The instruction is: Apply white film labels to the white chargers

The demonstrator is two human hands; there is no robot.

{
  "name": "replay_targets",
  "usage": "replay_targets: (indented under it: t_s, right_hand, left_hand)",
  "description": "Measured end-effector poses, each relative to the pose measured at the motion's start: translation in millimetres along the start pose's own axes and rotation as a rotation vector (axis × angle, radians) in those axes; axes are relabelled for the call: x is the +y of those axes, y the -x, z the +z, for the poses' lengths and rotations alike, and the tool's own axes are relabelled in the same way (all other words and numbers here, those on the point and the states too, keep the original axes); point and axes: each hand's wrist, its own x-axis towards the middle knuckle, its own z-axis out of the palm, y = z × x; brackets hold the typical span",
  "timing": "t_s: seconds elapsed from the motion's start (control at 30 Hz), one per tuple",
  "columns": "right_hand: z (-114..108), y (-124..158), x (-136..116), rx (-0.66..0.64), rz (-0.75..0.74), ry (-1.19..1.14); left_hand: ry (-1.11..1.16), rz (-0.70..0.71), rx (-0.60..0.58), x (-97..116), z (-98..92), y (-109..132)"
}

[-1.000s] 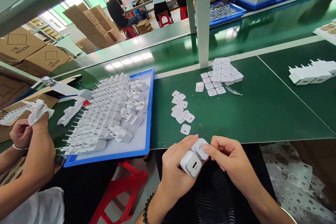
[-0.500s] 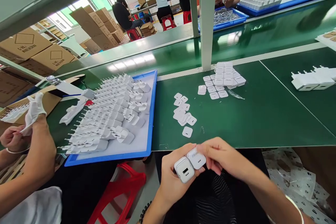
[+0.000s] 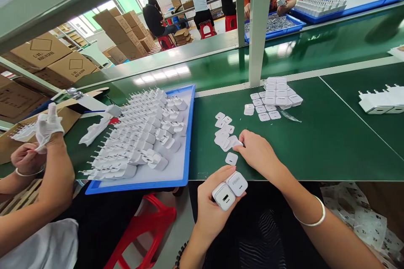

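Observation:
My left hand is wrapped round two white chargers side by side, faces up. The nearer charger shows a wide dark port and a narrow slot. The other charger has a smooth face with small grey print and one slot. Over the table, my right hand pinches a white face plate at the edge of a loose pile of face plates. One separate face plate lies just in front of that pile.
Left of the pile, a blue tray holds rows of white plug chargers. Stacked face plates lie near the white post. More chargers stand far right. At left, a co-worker's gloved hand is beside a cardboard box.
My right hand has left the chargers and reached up to the loose pile, where it now pinches a face plate. My left hand still holds both chargers. The co-worker's glove is pulled further on.

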Motion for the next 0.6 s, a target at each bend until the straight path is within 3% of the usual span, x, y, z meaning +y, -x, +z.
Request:
replay_targets:
  t_s: [0.13, 0.23, 0.3, 0.43, 0.6]
  right_hand:
    - [-11, 19, 13, -0.119, -0.046, -0.2]
    - [-16, 45, 26, -0.261, -0.036, -0.618]
    - [-18, 63, 32, -0.289, 0.01, -0.843]
    - [-15, 86, 39, -0.338, 0.084, -1.033]
    - [-4, 91, 36, -0.49, 0.167, -1.182]
  left_hand:
    - [-0.012, 0.016, 0.055, -1, 0.6, -6]
    - [-0.033, 0.017, 0.084, -1, 2.1, -12]
    - [-0.033, 0.02, 0.097, 0, 4.4, -15]
    - [-0.045, 0.048, 0.097, 0, 11.0, -20]
    - [-0.071, 0.097, 0.057, 1, 18.7, -22]
